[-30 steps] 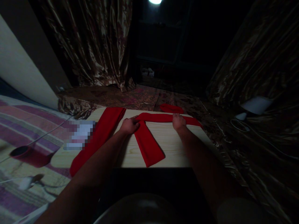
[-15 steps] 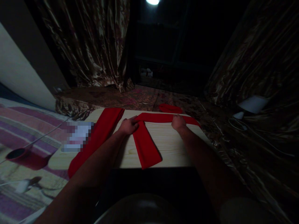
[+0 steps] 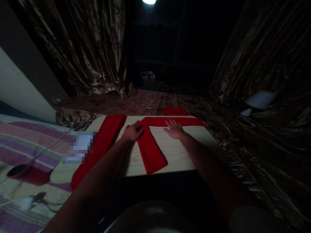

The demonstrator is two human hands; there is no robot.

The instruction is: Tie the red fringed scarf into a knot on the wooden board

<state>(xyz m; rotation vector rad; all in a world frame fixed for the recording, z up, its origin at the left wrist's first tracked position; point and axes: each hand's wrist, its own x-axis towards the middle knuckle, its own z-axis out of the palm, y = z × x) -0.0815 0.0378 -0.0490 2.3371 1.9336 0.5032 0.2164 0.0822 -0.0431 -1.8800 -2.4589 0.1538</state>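
**Left hand (image 3: 132,132) and right hand (image 3: 175,129) on one red strip (image 3: 152,152)**

From my head view, going left to right, I count one red cup (image 3: 34,174) tipped on its side on the striped bed (image 3: 31,139). One paper (image 3: 81,145), pixelated, lies at the left end of the one pale wood board (image 3: 175,152). Just beside it, one wide red band (image 3: 99,145) slants across the board, partly under my left forearm.

The strip lies on the board, right of the band, in two lengths: one toward me, one along the far edge. My left hand touches the corner where they meet, fingers bent; I can't tell whether it pinches the cloth. My right hand is released, fingers spread on the far length.

One red loop (image 3: 175,113) sits by the board's far edge. Well to the right I have one lamp (image 3: 261,99). Two curtains (image 3: 92,45) hang behind, one per side.
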